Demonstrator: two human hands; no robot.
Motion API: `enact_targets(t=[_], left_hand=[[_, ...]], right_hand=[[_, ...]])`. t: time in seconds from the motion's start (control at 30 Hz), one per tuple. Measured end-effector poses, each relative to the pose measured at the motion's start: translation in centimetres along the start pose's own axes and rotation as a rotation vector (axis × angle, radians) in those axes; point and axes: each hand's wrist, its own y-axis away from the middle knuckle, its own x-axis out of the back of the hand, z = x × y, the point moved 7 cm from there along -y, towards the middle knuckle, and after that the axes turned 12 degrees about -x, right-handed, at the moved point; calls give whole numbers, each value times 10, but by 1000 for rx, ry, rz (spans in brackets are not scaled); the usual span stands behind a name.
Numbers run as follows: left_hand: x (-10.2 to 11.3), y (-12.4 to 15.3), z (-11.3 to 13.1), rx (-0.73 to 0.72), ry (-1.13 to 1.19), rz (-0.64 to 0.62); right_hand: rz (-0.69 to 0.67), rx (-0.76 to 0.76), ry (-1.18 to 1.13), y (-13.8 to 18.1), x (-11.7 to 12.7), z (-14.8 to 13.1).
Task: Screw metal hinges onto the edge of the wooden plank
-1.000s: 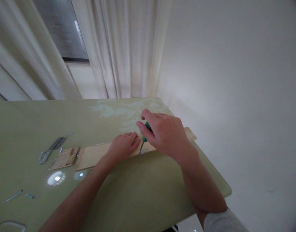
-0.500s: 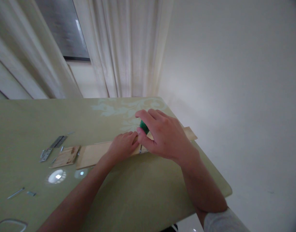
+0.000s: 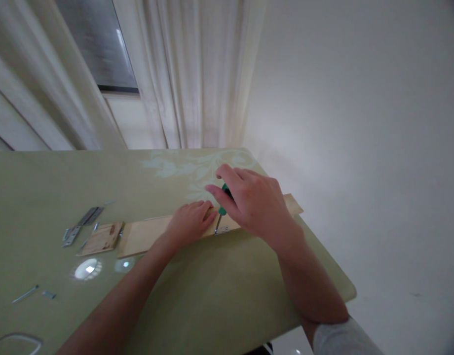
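- While the left hand point(image 3: 190, 222) rests on the wooden board point(image 3: 147, 234) across the worktop point(image 3: 227, 283), I cannot tell whether its grip closes around it.
- At the left hand's 3 o'clock, the right hand point(image 3: 254, 199) has its grip around the green screwdriver point(image 3: 222, 211), tip at the metal fitting point(image 3: 223, 229).
- At 9 o'clock lies the wooden block point(image 3: 101, 238).

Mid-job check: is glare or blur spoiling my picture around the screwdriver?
Head view: glare spots on the table lie well left of the screwdriver; the light is dim, fine detail slightly soft, so the contact at its tip is hard to read; the upper right corner darkens.
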Motion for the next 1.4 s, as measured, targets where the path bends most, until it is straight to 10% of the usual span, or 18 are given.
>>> enact_targets(t=[1.4], left_hand=[[1,1,1,-7,17,-1]], right_hand=[[-108,53,-134,3,0,1]])
